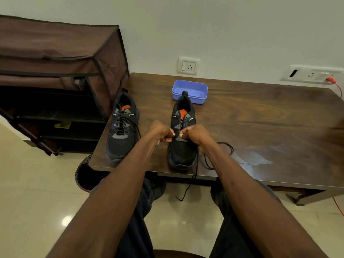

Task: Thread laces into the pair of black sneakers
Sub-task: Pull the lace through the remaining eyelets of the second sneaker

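1. Two hands meet over the right sneaker: the left hand and the right hand, fingers curled, each pinch its lace by the lower eyelets.
2. The lace's loose end trails off the table edge at 6 o'clock.
3. The left sneaker, already laced, stands at 9 o'clock.
4. A blue tub sits at 12 o'clock.

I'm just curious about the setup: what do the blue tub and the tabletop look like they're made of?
The blue tub looks like moulded plastic: even lavender-blue colour, rounded corners, thin rim with a soft sheen. The tabletop looks like dark wood or wood-look laminate: swirling grain shows, and a glossy finish reflects light near the right edge. Which of the two, I cannot tell.
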Demonstrator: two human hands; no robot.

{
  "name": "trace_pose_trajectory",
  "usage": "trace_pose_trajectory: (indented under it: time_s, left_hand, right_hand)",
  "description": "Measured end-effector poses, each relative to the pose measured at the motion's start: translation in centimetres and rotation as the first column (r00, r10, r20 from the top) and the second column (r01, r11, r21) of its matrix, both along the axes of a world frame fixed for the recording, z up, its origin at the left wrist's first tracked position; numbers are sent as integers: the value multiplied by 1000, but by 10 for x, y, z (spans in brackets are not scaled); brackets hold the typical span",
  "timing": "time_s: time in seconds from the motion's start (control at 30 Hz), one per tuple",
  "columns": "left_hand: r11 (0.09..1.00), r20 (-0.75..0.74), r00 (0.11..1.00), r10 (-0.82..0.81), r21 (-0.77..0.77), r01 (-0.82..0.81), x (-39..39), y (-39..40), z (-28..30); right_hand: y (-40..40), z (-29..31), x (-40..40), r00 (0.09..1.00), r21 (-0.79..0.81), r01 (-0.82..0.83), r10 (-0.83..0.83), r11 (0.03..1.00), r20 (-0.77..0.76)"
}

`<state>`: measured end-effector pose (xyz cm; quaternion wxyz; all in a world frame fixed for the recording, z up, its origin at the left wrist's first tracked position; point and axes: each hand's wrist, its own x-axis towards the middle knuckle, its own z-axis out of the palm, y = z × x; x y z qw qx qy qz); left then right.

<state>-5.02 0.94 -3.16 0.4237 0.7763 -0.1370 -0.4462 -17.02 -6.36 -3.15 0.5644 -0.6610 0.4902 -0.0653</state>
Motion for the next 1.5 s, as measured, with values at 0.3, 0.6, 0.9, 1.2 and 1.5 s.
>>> trace_pose_trajectory:
  time_s: [0.3,0.6,0.9,1.2,1.5]
  left_hand:
    - [999,0,1000,-27,22,27,0,1,3]
    - [996,-84,993,-83,36,87,9,0,5]
    - [892,188,874,-447,158,422,4,-1,13]
    - [420,16,475,-880,491,763,11,45,17]
    - [47,-303,321,-897,657,753,-19,61,-20]
  right_hand:
    - [-2,-1,-1,999,0,-44,44,999,9]
    - [-6,-5,2,999,-166,-29,24,986,-31]
    - [-24,-5,0,967,-415,-131,25,900,-252]
    - [-32,-5,1,967,-368,-36,-61,929,-247]
    - [-34,-7,1,973,-338,-7,-72,941,-221]
